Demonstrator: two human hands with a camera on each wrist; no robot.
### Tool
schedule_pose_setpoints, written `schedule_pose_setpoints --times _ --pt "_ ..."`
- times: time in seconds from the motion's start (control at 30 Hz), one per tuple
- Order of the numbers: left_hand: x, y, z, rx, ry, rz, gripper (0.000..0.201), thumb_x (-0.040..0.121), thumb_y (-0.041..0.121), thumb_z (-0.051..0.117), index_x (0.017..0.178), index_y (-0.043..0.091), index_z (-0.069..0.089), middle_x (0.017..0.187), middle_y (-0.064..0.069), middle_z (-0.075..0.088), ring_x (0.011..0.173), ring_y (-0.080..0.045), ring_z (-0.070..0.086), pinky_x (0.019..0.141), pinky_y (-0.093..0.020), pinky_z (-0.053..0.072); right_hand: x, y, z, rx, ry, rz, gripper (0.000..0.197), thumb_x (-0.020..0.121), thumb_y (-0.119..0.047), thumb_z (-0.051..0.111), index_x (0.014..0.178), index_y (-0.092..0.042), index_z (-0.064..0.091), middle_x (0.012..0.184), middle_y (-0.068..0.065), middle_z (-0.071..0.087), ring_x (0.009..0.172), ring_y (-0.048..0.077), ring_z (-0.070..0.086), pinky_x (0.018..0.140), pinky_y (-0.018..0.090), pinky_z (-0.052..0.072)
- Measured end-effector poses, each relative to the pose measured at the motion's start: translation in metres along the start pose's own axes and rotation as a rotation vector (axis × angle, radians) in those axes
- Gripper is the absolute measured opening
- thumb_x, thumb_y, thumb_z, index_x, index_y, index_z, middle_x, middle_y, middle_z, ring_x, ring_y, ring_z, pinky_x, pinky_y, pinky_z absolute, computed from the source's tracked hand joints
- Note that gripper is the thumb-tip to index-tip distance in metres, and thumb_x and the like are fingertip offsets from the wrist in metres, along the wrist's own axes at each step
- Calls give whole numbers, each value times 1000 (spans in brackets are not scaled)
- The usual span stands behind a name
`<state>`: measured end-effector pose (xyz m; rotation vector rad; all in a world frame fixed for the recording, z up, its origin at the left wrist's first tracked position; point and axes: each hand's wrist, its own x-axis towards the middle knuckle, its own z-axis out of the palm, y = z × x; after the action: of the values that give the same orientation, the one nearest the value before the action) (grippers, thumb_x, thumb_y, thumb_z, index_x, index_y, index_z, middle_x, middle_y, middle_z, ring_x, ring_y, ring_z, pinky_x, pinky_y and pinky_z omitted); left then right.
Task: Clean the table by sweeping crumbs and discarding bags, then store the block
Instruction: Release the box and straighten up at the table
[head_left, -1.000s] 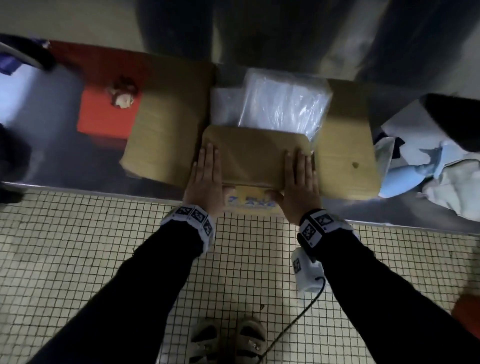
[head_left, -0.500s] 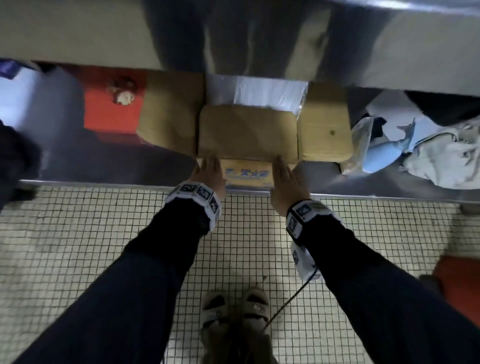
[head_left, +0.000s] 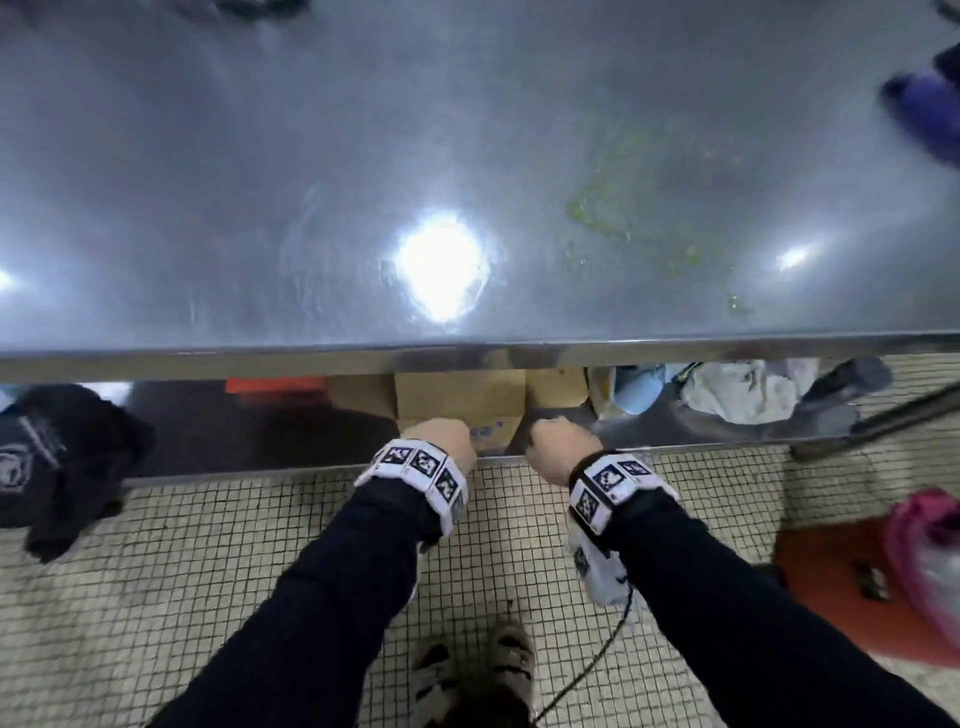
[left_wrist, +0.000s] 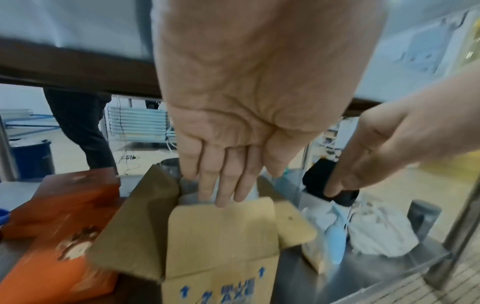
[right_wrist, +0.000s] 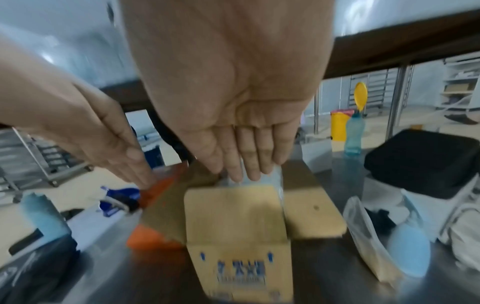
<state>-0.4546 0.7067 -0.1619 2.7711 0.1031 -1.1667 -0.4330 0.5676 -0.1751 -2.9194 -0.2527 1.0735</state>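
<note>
Head view showed the steel surface (head_left: 311, 156) above and, on the lower shelf (head_left: 675, 441) beneath it, one cardboard box (head_left: 457, 400) with both hands at its near side. From the wrist views the left hand (left_wrist: 233, 144) and the right hand (right_wrist: 233, 133) were each spread flat, fingers straight, hovering over the near flap and gripping nothing; whether the fingertips touched it I could not tell. The block itself was not visible; presumably it sat inside the box under the clear plastic bag (right_wrist: 259, 176) showing at the opening. To finish well, I judged both palms should press the flap down evenly, tucking the plastic in first so it does not snag. Counted: one box, one orange case (left_wrist: 59, 226), one blue bottle (right_wrist: 353, 135), and a smear of greenish crumbs (head_left: 623, 208) on the surface.
</note>
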Motion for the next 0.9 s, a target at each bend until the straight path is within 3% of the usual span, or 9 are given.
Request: schedule_pose_setpoints --times 0.07,0.2,0.4,0.57,0.9 --pt "-21 8 -20 -4 90 20 34 96 22 40 118 4 58 120 -13 61 109 -31 59 85 -34 46 -22 4 -26 27 103 -25 33 96 -24 38 112 -6 60 117 18 62 105 33 59 82 35 46" --pt "-49 28 -60 -41 228 75 33 97 23 39 116 5 59 118 -12 62 107 -29 60 84 -35 46 -52 16 -72 65 240 -46 35 97 -26 38 117 -5 58 123 19 59 111 35 57 91 39 46" --pt "-75 65 -107 68 443 158 35 97 28 39 114 5 58 118 -15 59 107 -31 59 88 -37 48 -81 50 -117 116 321 -33 38 98 -26 37 126 -8 54 132 15 55 119 31 53 96 37 42" --pt "-79 113 -129 50 461 205 34 96 23 37 107 2 61 117 -16 61 106 -31 59 87 -36 48 -103 94 -138 162 376 -33 40 98 -25 37 131 -8 51 136 15 51 124 31 49 100 36 39" --pt "-76 243 -129 -14 491 184 34 98 20 34 116 4 58 123 -14 59 113 -28 57 94 -35 46 -112 241 -148 106 427 -60 42 98 -26 37 136 -12 47 142 11 48 128 28 46 105 36 35"
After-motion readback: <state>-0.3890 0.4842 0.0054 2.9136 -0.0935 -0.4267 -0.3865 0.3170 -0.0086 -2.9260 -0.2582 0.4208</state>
